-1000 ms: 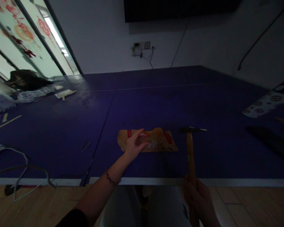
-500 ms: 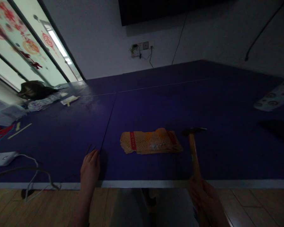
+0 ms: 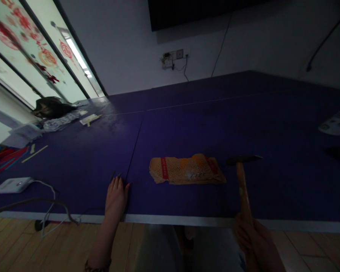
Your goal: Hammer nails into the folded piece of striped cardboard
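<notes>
My right hand (image 3: 252, 236) is wrapped round the wooden handle of a hammer (image 3: 243, 185), its dark metal head raised at the far end. My left hand (image 3: 116, 198) lies on the purple tabletop (image 3: 170, 132) with fingers stretched out and thumb apart. Just beyond its fingertips are thin dark pieces (image 3: 112, 175), too small to name and partly hidden by the fingers. Between my hands lies a flattened brown package (image 3: 174, 172) with red bands and an orange patch. Small shiny bits (image 3: 197, 174) rest on it; their kind is unclear.
A white device (image 3: 13, 185) with a cable sits at the left, near the table's pale front edge (image 3: 187, 220). Papers, red and blue strips (image 3: 14, 158) and a dark bag (image 3: 52, 107) lie farther left. A spotted white object (image 3: 336, 122) stands at the right.
My left hand's fingers have spread and flattened on the table; before, they were drawn together. The hammer stays in my right hand. The whole view has shifted slightly.
</notes>
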Demonstrator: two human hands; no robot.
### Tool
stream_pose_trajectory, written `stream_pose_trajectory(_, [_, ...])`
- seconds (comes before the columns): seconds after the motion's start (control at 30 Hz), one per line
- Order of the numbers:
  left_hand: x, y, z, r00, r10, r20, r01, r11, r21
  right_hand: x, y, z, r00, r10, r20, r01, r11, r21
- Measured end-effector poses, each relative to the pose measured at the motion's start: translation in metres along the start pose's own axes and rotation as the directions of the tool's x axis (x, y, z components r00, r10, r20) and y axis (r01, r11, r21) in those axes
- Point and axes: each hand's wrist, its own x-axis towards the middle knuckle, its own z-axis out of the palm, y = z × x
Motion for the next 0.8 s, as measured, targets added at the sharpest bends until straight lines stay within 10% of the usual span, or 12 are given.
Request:
stream_pose_trajectory(0.27, [-0.003,0.003,-0.009,0.999,0.012,-0.039,-0.013,0.999,-0.041,0.000,-0.003,0.002,1.000,-0.005,-0.016,0.004,1.000,-0.026])
stream_pose_trajectory(0.8, [0.030,0.000,-0.050,0.975,-0.034,0.220,-0.009,0.981,0.192,-0.005,-0.010,0.010,1.000,0.010,0.024,-0.011,0.999,0.039])
